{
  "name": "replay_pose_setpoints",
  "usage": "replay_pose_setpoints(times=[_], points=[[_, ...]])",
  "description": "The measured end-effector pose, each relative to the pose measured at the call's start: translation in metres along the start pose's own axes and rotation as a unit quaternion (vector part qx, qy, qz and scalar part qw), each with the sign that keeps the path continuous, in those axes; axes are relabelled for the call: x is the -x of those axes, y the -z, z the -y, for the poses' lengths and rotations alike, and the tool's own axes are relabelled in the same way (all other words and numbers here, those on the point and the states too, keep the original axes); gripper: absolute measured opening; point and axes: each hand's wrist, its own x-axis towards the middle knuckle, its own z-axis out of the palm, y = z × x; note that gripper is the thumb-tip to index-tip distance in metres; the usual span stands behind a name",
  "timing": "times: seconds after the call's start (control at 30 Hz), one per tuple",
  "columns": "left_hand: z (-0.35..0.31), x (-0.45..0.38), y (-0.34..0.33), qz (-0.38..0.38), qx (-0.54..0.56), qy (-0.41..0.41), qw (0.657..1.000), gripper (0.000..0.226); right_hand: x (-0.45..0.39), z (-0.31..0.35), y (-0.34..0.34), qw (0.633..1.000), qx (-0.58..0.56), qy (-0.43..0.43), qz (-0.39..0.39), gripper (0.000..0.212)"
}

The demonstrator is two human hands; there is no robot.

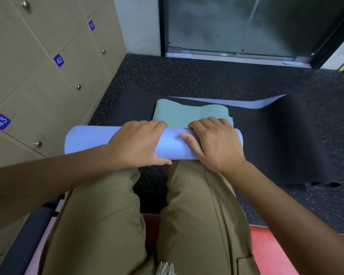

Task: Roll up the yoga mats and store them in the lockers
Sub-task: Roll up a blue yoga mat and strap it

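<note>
Both hands [177, 141] on blue mat roll [87, 138], lockers [38, 76] at left

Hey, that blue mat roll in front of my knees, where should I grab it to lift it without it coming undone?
Probably grip the blue mat roll around its middle, from above, where the left hand and right hand already rest. It lies crosswise on the floor, and its loose green-faced tail runs out on the far side, so wrap your fingers over that far edge to pin the tail against the roll.
</note>
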Motion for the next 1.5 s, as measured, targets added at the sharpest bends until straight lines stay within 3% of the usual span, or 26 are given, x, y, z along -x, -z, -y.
replay_pose_setpoints(times=[0.17, 0.3, 0.43, 0.57, 0.73, 0.97, 1.1, 1.17, 1.27, 1.33, 1.5], points=[[0.015, -0.024, 0.02, 0.061, 0.055, 0.045, 0.996, 0.083, 0.009, -0.018, 0.011, 0.998, 0.029, -0.037, -0.05, 0.056], [0.025, -0.047, 0.041, 0.061, 0.118, 0.056, 0.99, 0.098, 0.005, -0.037, 0.038, 0.981, -0.101, -0.112, -0.12, 0.067], [0.019, -0.06, 0.058, 0.038, 0.207, 0.062, 0.976, 0.089, -0.004, -0.046, 0.076, 0.909, -0.341, -0.186, -0.154, 0.083], [0.016, -0.062, 0.064, -0.004, 0.361, 0.07, 0.93, 0.071, -0.003, -0.056, 0.103, 0.862, -0.449, -0.188, -0.143, 0.079], [0.006, -0.057, 0.061, 0.018, 0.486, 0.023, 0.873, 0.067, -0.002, -0.054, 0.125, 0.805, -0.559, -0.17, -0.108, 0.085], [-0.024, -0.044, 0.052, 0.071, 0.544, -0.034, 0.835, 0.073, 0.003, -0.034, 0.149, 0.827, -0.534, -0.154, -0.088, 0.063], [-0.046, -0.044, 0.066, -0.016, 0.583, -0.052, 0.811, 0.087, 0.018, -0.029, 0.152, 0.821, -0.531, -0.182, -0.107, 0.065], [-0.059, -0.046, 0.08, -0.066, 0.593, -0.072, 0.799, 0.083, 0.029, -0.028, 0.151, 0.818, -0.531, -0.193, -0.107, 0.064], [-0.083, -0.052, 0.095, -0.088, 0.572, -0.069, 0.813, 0.064, 0.047, -0.026, 0.152, 0.798, -0.55, -0.22, -0.111, 0.058], [-0.097, -0.058, 0.098, -0.056, 0.546, -0.048, 0.835, 0.061, 0.058, -0.031, 0.153, 0.772, -0.576, -0.245, -0.106, 0.053], [-0.132, -0.061, 0.084, 0.025, 0.55, -0.017, 0.834, 0.066, 0.099, -0.055, 0.151, 0.74, -0.593, -0.312, -0.065, 0.052]])
